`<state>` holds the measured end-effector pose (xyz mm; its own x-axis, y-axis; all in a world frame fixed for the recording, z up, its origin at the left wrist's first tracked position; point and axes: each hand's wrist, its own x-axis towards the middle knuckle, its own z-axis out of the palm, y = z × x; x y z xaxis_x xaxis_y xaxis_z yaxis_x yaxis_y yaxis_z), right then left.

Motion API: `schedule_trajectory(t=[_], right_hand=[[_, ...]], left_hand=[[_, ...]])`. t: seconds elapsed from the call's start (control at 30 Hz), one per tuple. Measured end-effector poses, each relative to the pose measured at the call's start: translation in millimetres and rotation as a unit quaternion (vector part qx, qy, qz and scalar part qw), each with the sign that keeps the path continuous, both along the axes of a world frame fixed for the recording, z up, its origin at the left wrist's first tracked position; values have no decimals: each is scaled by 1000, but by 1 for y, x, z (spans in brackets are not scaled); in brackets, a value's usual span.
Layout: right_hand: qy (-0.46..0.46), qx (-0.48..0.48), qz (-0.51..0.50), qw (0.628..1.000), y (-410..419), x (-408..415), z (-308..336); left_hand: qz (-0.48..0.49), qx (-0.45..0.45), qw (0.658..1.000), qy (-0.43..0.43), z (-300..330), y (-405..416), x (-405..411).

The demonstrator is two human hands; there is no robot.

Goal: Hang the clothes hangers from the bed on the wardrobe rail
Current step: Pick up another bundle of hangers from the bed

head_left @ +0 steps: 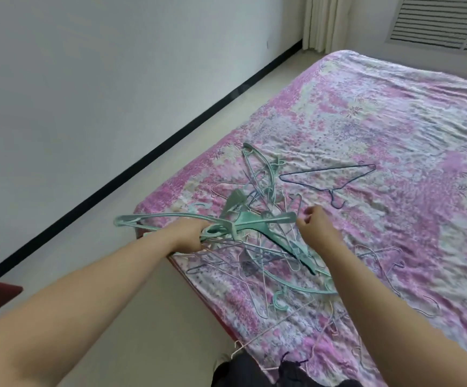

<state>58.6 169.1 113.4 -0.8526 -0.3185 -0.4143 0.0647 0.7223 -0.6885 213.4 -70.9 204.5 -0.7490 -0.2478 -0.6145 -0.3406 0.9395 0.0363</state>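
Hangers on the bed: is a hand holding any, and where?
The left hand grips a bunch of teal hangers near their hooks. The right hand holds nothing.

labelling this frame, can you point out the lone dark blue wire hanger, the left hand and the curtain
dark blue wire hanger (327,172): head view, on its long straight bar.
left hand (191,236): head view, on the back of the hand gripping the teal hangers (254,219).
curtain (327,22): head view, on its pale folds.
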Motion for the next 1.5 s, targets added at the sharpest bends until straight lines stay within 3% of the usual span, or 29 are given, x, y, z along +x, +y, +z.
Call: schedule_trajectory(t=[0.1, 0.2, 0.3, 0.4, 0.5, 0.6, 0.77, 0.93, 1.07, 1.2, 1.33, 1.5], right_hand=[[-33, 50, 51, 997, -6, 18, -8], [-84, 79, 51, 992, -9, 37, -20], [-103, 73, -8, 992, -6, 46, -32], [-37, -8, -94, 995, -3, 48, -25], [-109, -151, -71, 980, -11, 48, -2], [-154, -135, 58, 977, -26, 62, 13], [-29, -216, 3, 976, -51, 98, 28], [58, -323, -77, 942, -45, 112, 49], [48, -371, -236, 897, -10, 90, 60], [18, -394, -224, 891, 5, 75, 53], [17, -317, -143, 937, -7, 69, 41], [36, -64, -141, 987, -7, 44, 17]], left_hand=[[-22, -30, 999, -11, -10, -14, 21], [-15, 4, 1000, 22, 7, -24, 28], [-43, -36, 997, 45, 31, -41, 29], [-94, -118, 986, 71, 60, -56, 35], [-180, -178, 959, 128, 86, -73, 44], [-298, -238, 900, 210, 109, -87, 52], [-332, -285, 858, 270, 141, -104, 70], [-280, -305, 869, 271, 137, -125, 85], [-250, -313, 887, 230, 128, -146, 102], [-259, -311, 884, 233, 120, -160, 115], [-342, -344, 836, 255, 120, -159, 114], [-423, -350, 792, 268, 130, -158, 116]])
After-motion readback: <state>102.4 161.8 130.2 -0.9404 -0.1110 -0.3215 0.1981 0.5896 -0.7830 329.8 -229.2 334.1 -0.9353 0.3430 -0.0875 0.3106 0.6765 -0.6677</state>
